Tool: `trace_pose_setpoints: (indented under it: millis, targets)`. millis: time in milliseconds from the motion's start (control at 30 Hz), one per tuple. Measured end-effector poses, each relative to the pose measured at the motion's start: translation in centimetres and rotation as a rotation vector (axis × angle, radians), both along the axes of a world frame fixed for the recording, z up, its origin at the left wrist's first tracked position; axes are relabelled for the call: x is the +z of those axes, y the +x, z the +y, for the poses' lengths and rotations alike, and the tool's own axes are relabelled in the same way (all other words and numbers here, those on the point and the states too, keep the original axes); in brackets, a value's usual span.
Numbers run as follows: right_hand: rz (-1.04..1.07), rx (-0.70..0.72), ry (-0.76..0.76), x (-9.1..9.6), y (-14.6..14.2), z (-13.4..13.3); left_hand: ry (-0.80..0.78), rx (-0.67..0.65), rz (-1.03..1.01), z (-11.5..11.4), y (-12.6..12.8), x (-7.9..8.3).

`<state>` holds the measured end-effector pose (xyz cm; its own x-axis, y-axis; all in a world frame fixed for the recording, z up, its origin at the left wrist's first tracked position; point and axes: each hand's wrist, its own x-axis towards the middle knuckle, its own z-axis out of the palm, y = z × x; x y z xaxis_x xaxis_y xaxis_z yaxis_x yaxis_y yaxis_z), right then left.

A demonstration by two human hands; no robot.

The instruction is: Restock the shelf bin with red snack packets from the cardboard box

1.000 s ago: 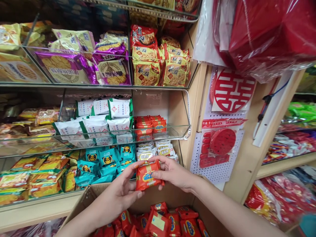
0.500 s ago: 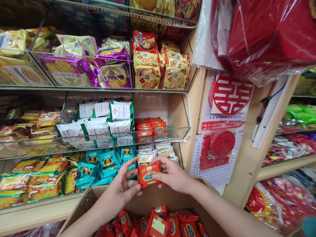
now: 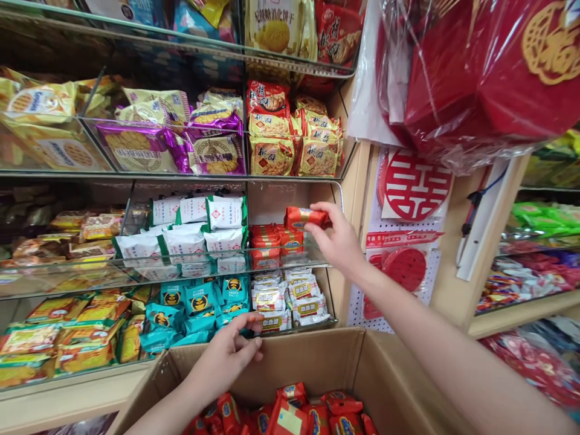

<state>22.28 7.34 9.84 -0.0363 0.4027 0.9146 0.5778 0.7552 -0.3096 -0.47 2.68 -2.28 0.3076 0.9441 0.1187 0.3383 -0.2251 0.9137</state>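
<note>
My right hand (image 3: 334,240) pinches a red snack packet (image 3: 296,217) by its right end, above the glass front of the middle shelf's right compartment. Just left of and below that packet, a small stack of matching red packets (image 3: 266,243) sits in the compartment. My left hand (image 3: 238,344) holds nothing, its fingers slightly curled and apart, over the far left part of an open cardboard box (image 3: 312,356). Many more red packets (image 3: 290,417) lie loose inside the box.
White-and-green packets (image 3: 185,241) fill the compartment left of the red stack. Below are teal packets (image 3: 199,305) and white-and-gold packets (image 3: 306,296). A glass lip (image 3: 181,266) runs along the shelf front. Red decorations (image 3: 419,187) hang on the right, under a plastic-wrapped red bundle (image 3: 475,84).
My right hand has carried the red packet up and to the right, from above the box to the middle shelf. My left hand has let go of it and dropped slightly.
</note>
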Motion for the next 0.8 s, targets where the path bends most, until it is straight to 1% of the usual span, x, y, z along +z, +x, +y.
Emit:
trace_pose_setpoints:
  millis: [67, 100, 133, 200, 300, 433, 533, 633, 667, 733, 800]
  targets:
    - [-0.202, -0.102, -0.240, 2.0, 0.7, 2.1, -0.003, 0.001, -0.001, 0.1, 0.0, 0.0]
    - [-0.297, -0.131, -0.368, 2.6, 0.9, 3.1, 0.000, 0.004, 0.005, 0.0, 0.0, 0.0]
    - [-0.373, -0.144, -0.477, 3.0, 1.0, 4.0, 0.004, 0.007, 0.013, 0.0, 0.0, 0.0]
    - [-0.460, -0.137, -0.607, 3.2, 0.8, 5.4, 0.006, 0.004, 0.028, -0.2, 0.0, 0.0]
    - [-0.509, -0.153, -0.704, 3.1, 0.2, 6.5, 0.004, -0.028, 0.094, -0.4, 0.0, -0.1]
    - [-0.532, -0.223, -0.827, 3.2, -0.5, 6.7, 0.061, -0.077, 0.252, -0.3, 0.0, -1.0]
    - [-0.545, -0.236, -0.905, 3.5, -0.7, 6.6, 0.164, -0.092, 0.275, -0.4, 0.2, -1.4]
    - [-0.542, -0.193, -0.970, 3.4, -0.5, 6.6, 0.360, -0.100, 0.328, -1.4, 0.8, -1.1]
    - [-0.538, -0.170, -0.994, 3.3, -0.5, 6.6, 0.437, -0.131, 0.371, -1.8, 1.1, -0.9]
    - [-0.530, -0.134, -1.040, 3.2, -0.4, 6.6, 0.544, -0.282, 0.516, -2.7, 1.9, -1.0]
    - [-0.532, -0.128, -1.077, 3.2, -0.3, 6.6, 0.530, -0.471, 0.712, -3.3, 2.9, -2.0]
